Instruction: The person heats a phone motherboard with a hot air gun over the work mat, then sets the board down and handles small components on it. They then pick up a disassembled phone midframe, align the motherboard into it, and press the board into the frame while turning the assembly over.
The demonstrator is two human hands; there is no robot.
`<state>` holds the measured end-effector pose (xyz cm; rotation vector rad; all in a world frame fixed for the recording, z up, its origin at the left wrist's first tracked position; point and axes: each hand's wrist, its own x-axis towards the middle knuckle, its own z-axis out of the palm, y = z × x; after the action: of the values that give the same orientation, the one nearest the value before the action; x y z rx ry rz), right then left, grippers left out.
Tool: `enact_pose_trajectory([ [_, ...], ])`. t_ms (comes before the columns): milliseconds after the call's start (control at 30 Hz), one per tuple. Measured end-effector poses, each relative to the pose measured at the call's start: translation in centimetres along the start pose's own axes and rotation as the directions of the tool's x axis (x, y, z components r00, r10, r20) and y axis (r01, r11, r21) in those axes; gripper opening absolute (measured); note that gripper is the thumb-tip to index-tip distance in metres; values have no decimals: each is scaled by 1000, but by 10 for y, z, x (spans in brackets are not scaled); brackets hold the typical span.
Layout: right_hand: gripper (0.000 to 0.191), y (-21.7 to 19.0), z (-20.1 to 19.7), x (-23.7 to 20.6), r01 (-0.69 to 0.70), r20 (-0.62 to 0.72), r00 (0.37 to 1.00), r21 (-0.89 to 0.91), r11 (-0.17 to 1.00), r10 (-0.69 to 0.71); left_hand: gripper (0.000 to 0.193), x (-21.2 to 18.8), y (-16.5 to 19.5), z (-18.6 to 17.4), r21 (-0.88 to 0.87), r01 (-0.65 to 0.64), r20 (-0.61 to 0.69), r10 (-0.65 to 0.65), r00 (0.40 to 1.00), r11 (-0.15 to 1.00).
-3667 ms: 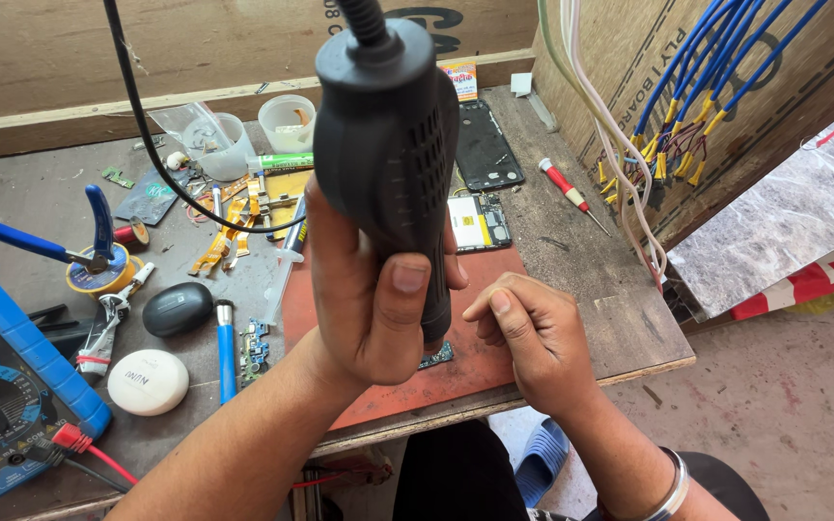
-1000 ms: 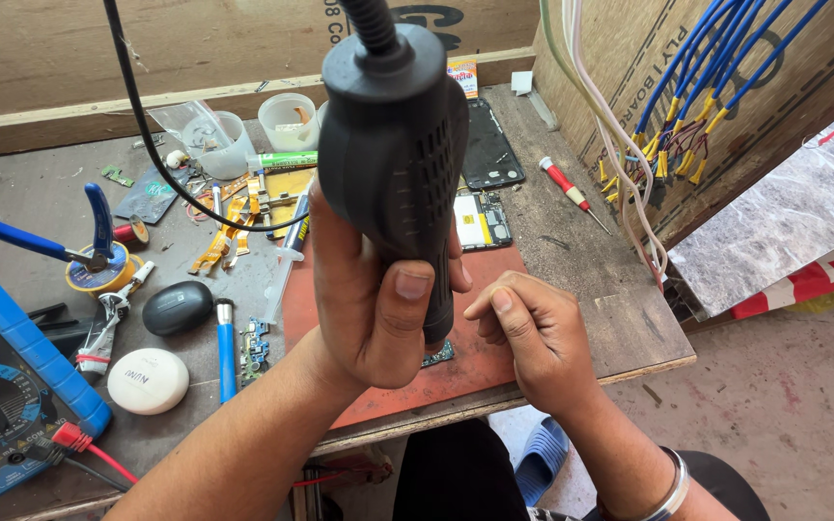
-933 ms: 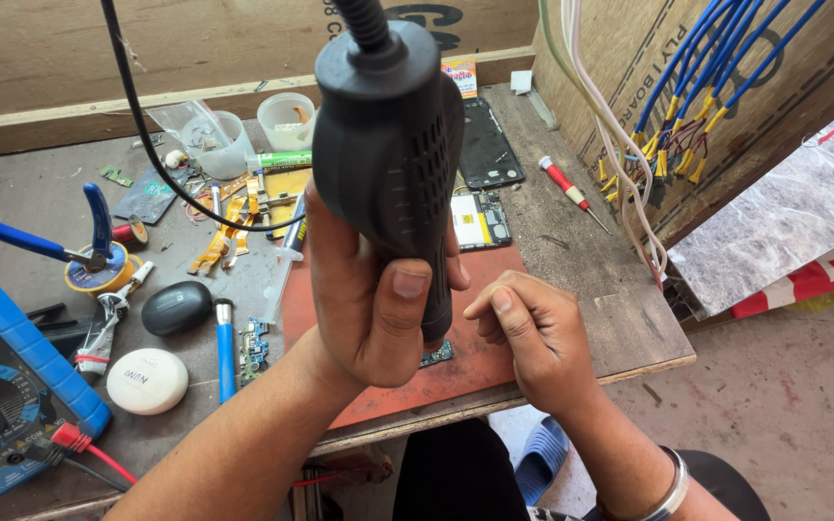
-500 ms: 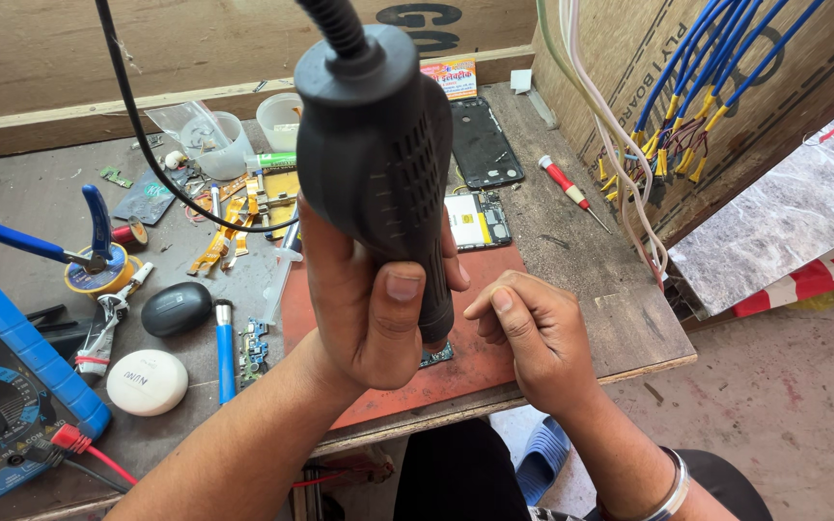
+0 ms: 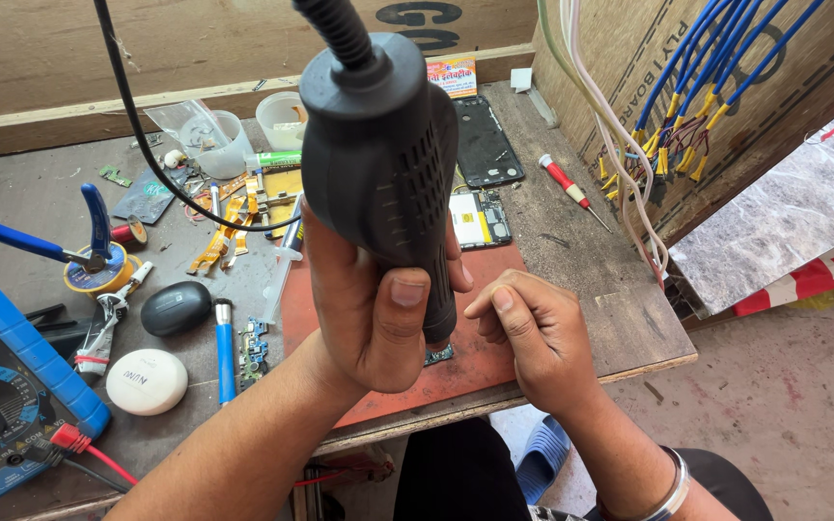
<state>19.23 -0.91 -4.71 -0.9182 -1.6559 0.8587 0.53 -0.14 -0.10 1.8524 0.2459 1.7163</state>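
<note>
Near the front edge of the worn wooden table (image 5: 581, 280), on a flat red-brown mat (image 5: 480, 381), lies a tiny dark circuit board (image 5: 439, 355), right under the tip of the tool. The left hand (image 5: 369, 318) is wrapped tight round a fat black plastic heat tool w/ slots in its side (image 5: 383, 164); thumb in front, tool held straight up, its ribbed black cord going up & away. The right hand (image 5: 533, 338) sits just right of the tool, fingers curled down on the mat next to the little board; can't tell if it pinches anything, since the tips are hidden. My guess: the step now is working the tool's tip on that board. The next move prob. needs a steady left hand & the board held flat so it can't slide. Stuff around: far from the mat, an open phone w/ yellow & white insides (image 5: 480, 217), shiny & flat; to its right a thin screwdriver w/ a red handle (image 5: 564, 183). On the left, a smooth white round case (image 5: 147, 381), a glossy black oval case (image 5: 176, 307), & a chunky blue meter w/ a dial (image 5: 12, 386). Far right, a bunch of blue wires (image 5: 707, 87) hangs by a board wall.
</note>
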Motion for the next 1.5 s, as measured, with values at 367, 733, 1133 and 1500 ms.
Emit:
enact_pose_trajectory([
  [367, 35, 0, -1, 0, 5, 2, 1000, -12, 1000, -5, 60, 7, 4, -5, 13, 0, -56, 1, 998, 1000],
  [733, 35, -1, 0, 0, -7, 6, 1000, -4, 1000, 7, 50, 6, 5, -3, 74, 52, -36, -50, 998, 996],
  [1133, 36, 1, -1, 0, -15, 12, 1000, 10, 1000, 15, 53, 9, 6, -4, 126, 23, -24, -20, 1000, 992],
  [1500, 35, 0, -1, -1, -13, 4, 1000, 9, 1000, 13, 63, 10, 10, -5, 197, 56, -26, -52, 998, 979],
])
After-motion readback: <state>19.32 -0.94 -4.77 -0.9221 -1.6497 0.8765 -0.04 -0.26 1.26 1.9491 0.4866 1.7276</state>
